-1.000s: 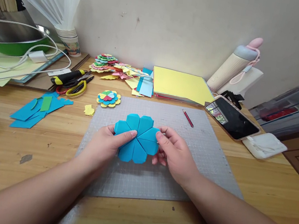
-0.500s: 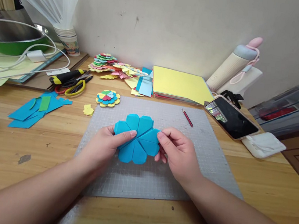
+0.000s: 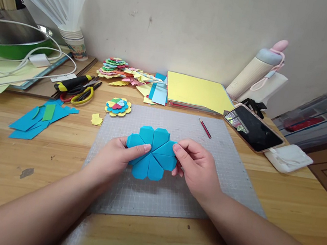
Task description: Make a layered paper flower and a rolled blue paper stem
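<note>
A blue folded paper flower made of heart-shaped petals is held just above a grey cutting mat. My left hand grips its left side, thumb pressed near the centre. My right hand pinches the right petal between thumb and fingers. Both hands are closed on the flower.
A red pencil lies on the mat's far right. A phone and white case sit to the right. Yellow paper stack, small multicoloured flower, scissors and blue scraps lie behind and left.
The flower and both hands have shifted very slightly; my right thumb has slid a little along the right petal. Otherwise nothing has moved.
</note>
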`<state>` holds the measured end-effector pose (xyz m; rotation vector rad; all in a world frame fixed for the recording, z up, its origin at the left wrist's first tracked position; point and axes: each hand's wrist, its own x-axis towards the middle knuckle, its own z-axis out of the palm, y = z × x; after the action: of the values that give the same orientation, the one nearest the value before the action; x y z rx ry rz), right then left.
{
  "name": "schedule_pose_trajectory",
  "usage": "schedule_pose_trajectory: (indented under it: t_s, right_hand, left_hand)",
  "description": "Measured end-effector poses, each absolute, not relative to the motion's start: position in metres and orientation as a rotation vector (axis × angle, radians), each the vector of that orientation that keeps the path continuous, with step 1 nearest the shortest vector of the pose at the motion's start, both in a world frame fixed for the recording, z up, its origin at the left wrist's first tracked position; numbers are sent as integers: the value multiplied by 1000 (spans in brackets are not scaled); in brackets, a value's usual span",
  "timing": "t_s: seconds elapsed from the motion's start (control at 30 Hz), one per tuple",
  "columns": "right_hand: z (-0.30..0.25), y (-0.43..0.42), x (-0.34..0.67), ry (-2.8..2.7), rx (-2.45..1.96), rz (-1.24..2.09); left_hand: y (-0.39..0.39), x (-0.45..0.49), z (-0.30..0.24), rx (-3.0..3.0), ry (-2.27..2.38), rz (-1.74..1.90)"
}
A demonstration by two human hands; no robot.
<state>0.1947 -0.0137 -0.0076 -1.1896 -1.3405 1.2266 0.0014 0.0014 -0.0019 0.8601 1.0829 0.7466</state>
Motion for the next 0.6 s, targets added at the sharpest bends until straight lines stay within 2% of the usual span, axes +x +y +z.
schedule_pose_trajectory:
  t_s: [0.4, 0.6]
  right_hand:
    - [-6, -14, 194, -1338, -1211, 1200]
    - [-9, -10, 193, -1100, -1198, 1538]
  left_hand:
    - [0, 2, -1, 895, 1064, 751]
    - [0, 2, -1, 870, 1095, 852]
